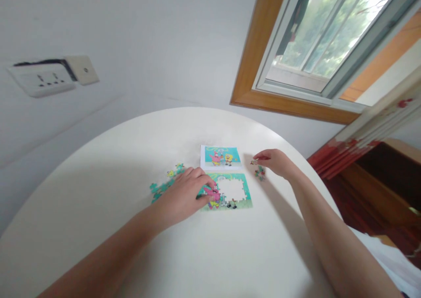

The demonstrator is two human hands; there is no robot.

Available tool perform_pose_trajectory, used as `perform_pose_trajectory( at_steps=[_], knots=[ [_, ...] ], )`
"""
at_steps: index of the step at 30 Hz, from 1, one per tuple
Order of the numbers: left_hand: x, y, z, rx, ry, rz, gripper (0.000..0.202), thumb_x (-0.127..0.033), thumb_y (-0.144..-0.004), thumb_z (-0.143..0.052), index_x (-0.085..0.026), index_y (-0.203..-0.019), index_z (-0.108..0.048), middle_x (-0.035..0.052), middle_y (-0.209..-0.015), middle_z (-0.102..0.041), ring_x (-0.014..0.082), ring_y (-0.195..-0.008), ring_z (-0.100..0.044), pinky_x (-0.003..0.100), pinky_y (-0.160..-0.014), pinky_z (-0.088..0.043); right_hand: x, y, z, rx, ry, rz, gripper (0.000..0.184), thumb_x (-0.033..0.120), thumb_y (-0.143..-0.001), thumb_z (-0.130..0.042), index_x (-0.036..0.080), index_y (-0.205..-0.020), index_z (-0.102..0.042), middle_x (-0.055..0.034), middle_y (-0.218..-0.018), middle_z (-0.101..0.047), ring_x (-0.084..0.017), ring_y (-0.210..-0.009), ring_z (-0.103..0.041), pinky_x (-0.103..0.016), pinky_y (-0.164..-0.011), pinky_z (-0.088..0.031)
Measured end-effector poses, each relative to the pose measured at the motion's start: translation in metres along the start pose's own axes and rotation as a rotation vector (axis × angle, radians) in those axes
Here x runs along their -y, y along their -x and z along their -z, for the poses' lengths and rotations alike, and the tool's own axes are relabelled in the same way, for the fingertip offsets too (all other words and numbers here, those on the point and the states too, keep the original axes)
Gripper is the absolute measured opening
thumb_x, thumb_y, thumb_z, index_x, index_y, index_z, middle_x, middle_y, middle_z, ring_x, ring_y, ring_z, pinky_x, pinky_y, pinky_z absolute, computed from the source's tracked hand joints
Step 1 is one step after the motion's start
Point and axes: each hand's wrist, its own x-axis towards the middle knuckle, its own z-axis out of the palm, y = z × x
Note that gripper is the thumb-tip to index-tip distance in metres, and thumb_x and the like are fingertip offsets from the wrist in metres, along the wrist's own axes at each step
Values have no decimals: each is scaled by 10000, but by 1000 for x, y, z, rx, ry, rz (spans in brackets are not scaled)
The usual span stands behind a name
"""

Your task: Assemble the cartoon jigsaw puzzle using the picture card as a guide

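A partly assembled jigsaw puzzle (247,193) with a cartoon picture lies on the table, a white gap showing in its upper right area. My left hand (186,190) rests over its left side, thumb and index finger apart by the pink figure, holding nothing that I can see. It hides that end of the puzzle. To the right, my right hand (274,161) pinches a small puzzle piece (254,162) just above the table. Below that hand lie a few loose pieces (260,173). Behind the puzzle is a reference picture card (221,157) showing a pink and a yellow figure.
More loose teal pieces (159,189) are heaped left of the puzzle, partly behind my left hand. The round white table (108,175) meets the wall at the back. A window (305,48) is at the upper right, a wall socket (46,79) at the left.
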Motion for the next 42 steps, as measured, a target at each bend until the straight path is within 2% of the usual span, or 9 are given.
perform_pose_trajectory(
  at_steps=[3,5,8,11,21,29,34,39,42],
  knots=[
    [1,0,-1,-4,6,-5,251,-449,-843,-558,-259,-974,-655,36,-1001,-576,230,-1026,-486,360,-922,-372,-15,-4,3,60,69,-2,296,186,-731,-582,162,-1000,-704,-50,-846,-713,-156,-703,-623,-232,-638,-442],
    [2,-1,-1,-4,7,-1,257,-464,-843,-552,-268,-972,-657,32,-995,-576,230,-1023,-486,358,-918,-372,-19,-5,8,35,112,37,315,184,-741,-574,170,-1032,-695,-48,-887,-707,-154,-732,-620,-226,-655,-441],
    [3,-1,-2,1,11,-3,267,-480,-844,-544,-275,-976,-655,29,-995,-575,230,-1018,-485,361,-913,-370,-20,-3,20,10,199,54,252,189,-756,-558,169,-956,-711,-51,-873,-702,-158,-759,-616,-225,-672,-435],
    [3,-1,-2,-1,9,-6,266,-482,-843,-545,-277,-973,-654,28,-994,-575,230,-1017,-484,364,-914,-367,-19,-1,26,86,267,0,208,226,-749,-577,165,-886,-721,-52,-836,-703,-166,-745,-616,-231,-640,-427],
    [2,-1,-1,-7,9,-2,232,-462,-833,-569,-289,-964,-652,19,-986,-578,229,-1015,-489,360,-910,-369,-20,-4,13,163,296,-52,143,210,-704,-603,167,-755,-730,-38,-740,-707,-152,-666,-599,-223,-567,-397],
    [3,-2,-1,11,17,3,237,-448,-842,-554,-281,-979,-652,28,-997,-576,229,-1023,-483,358,-915,-370,-18,-2,15,175,317,-47,181,214,-672,-646,167,-826,-728,-40,-795,-710,-160,-708,-607,-225,-599,-408],
    [3,-1,-2,6,25,-1,256,-458,-840,-554,-269,-980,-656,33,-1001,-576,226,-1020,-481,351,-914,-370,-14,-1,12,175,326,-61,136,191,-663,-649,162,-778,-716,-38,-736,-691,-157,-689,-603,-223,-588,-410],
    [2,-1,-1,0,25,3,262,-473,-839,-552,-268,-966,-655,33,-998,-576,230,-1026,-481,353,-914,-368,-13,0,13,148,315,-68,244,188,-658,-666,163,-899,-697,-42,-835,-694,-151,-702,-600,-218,-574,-409],
    [2,-1,-1,1,24,5,250,-464,-836,-561,-272,-963,-657,33,-998,-577,229,-1024,-487,350,-912,-369,-15,-1,13,153,310,-71,218,195,-658,-672,163,-871,-704,-40,-812,-693,-149,-695,-598,-220,-584,-411]
  ],
)
